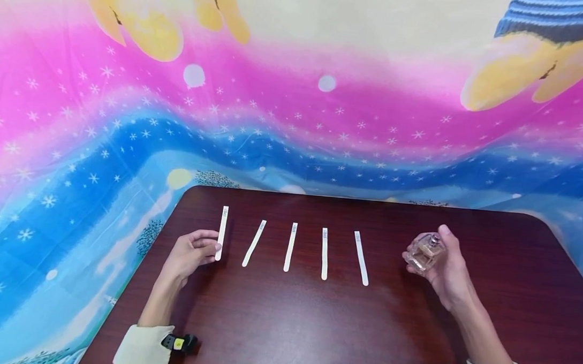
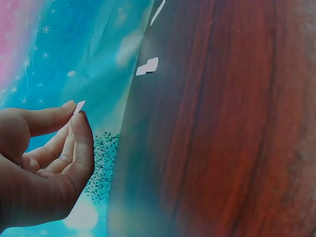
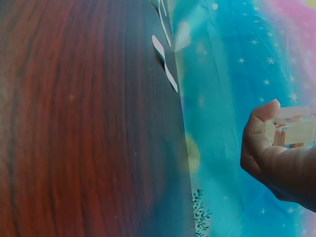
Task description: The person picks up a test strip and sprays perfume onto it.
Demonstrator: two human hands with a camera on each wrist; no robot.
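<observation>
Several white paper strips lie in a row on the dark wooden table (image 1: 286, 321). My left hand (image 1: 192, 252) pinches the near end of the leftmost strip (image 1: 221, 232) between thumb and forefinger; the strip's tip (image 2: 79, 106) shows in the left wrist view. My right hand (image 1: 440, 265) holds a small clear glass perfume bottle (image 1: 425, 252) a little above the table at the right, forefinger over its top. The right wrist view shows the bottle (image 3: 296, 129) in my fingers. The other strips (image 1: 324, 253) lie untouched between the hands.
A bright cloth backdrop (image 1: 294, 107) in pink, blue and yellow hangs behind and beside the table. The table's far edge (image 1: 358, 198) runs just past the strips. Sleeve cuffs and wrist straps show at the bottom.
</observation>
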